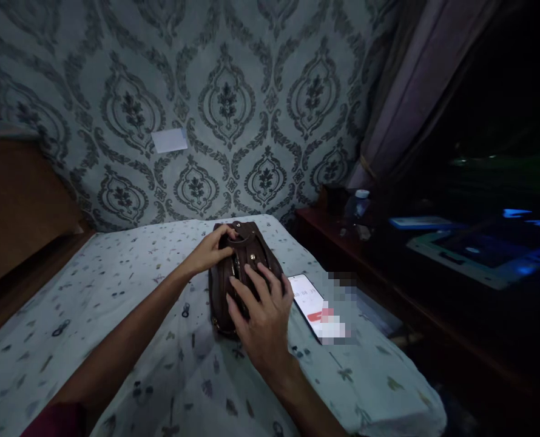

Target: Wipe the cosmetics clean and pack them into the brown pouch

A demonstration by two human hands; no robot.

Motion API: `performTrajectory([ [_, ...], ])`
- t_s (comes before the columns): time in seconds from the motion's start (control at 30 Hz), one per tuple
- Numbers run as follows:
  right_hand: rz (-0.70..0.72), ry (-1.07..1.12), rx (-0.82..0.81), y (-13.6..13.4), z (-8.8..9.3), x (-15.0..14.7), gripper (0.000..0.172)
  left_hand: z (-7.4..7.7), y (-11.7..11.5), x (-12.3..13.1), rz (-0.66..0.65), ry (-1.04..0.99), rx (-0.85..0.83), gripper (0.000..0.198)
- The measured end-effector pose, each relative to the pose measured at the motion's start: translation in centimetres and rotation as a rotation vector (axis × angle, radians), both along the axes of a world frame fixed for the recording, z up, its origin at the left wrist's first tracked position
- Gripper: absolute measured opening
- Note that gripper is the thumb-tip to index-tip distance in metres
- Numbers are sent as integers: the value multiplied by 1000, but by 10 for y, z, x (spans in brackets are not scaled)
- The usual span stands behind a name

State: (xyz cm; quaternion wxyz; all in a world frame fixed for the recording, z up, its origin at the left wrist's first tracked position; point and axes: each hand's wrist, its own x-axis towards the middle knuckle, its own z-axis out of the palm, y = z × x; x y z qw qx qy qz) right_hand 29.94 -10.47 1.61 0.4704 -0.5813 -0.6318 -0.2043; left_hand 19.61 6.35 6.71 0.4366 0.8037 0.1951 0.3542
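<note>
A dark brown leather bag (219,297) with a short carry handle, a zip and metal studs stands on the bed. At the handle end, my left hand (213,247) has its thumb and fingers closed on the bag, beside the handle. Whether a zip pull is between those fingers I cannot make out. My right hand (265,315) lies over the near part of the bag with its fingers spread, touching the leather along the zip. Just right of that hand, a phone (304,294) with a lit timer screen lies face up on the sheet.
The bed has a white patterned sheet (128,279). Behind it rises a wallpapered wall (227,103) with a white card (170,140). To the right are a dark red ledge (318,221), a clear bottle (358,206) and a blue-lit device (474,258). A brown wooden panel (19,206) stands left.
</note>
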Motion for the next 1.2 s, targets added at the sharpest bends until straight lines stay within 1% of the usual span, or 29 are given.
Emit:
performTrajectory([
  [0.1,-6,-89,-134,0,12,3,29,1,0,-2,21,-44,-57,20],
  [0.23,-36,-248,-284,4,30,6,39,2,1,-1,68,-75,-132,19],
  [0.33,-45,-320,-365,8,39,6,47,1,3,-1,112,-77,-96,17],
  [0.4,-36,-347,-394,9,43,6,48,2,4,-2,154,-67,-58,18],
  [0.57,-30,-364,-415,10,43,2,49,2,6,-7,269,-55,98,23],
  [0.67,-17,-355,-413,11,42,0,47,1,1,-8,370,-41,168,24],
  [0.73,-6,-353,-419,10,43,-1,45,1,-5,-8,409,-24,209,25],
  [0.9,-4,-350,-452,7,47,-1,46,4,-19,-9,429,2,320,25],
  [1.2,14,-327,-486,5,50,-3,48,11,-37,-13,440,48,369,20],
])
